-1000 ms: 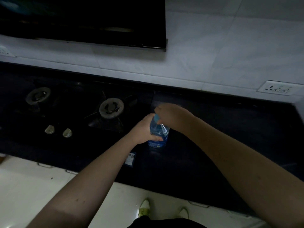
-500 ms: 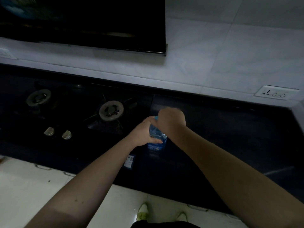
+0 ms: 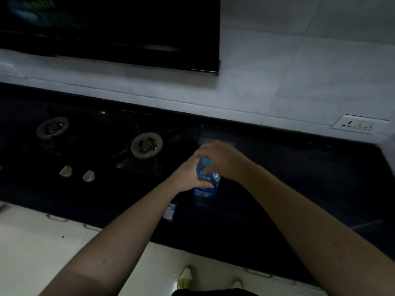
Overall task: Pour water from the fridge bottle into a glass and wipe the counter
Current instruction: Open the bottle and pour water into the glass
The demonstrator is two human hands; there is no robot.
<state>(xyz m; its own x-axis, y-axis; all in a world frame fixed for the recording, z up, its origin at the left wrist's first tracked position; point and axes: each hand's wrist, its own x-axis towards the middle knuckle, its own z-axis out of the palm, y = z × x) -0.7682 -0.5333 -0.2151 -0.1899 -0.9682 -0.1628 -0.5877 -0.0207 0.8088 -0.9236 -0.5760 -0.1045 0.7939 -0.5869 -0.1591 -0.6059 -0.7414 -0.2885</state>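
Note:
A small clear water bottle point(image 3: 206, 186) with a blue label and a blue cap point(image 3: 207, 160) stands upright on the dark counter point(image 3: 288, 189), just right of the stove. My left hand point(image 3: 188, 176) grips the bottle's body from the left. My right hand point(image 3: 222, 159) sits over the bottle's top with its fingers curled round the cap. No glass or cloth is in view.
A black gas stove point(image 3: 96, 146) with two burners and two knobs lies to the left. A dark chimney hood point(image 3: 111, 28) hangs above it. A wall socket point(image 3: 359, 124) sits at the right on the white tiled wall. White drawers run below the counter.
My right hand has shifted on the bottle's top, so the blue cap now shows under the fingers. The bottle and my left hand stay in place.

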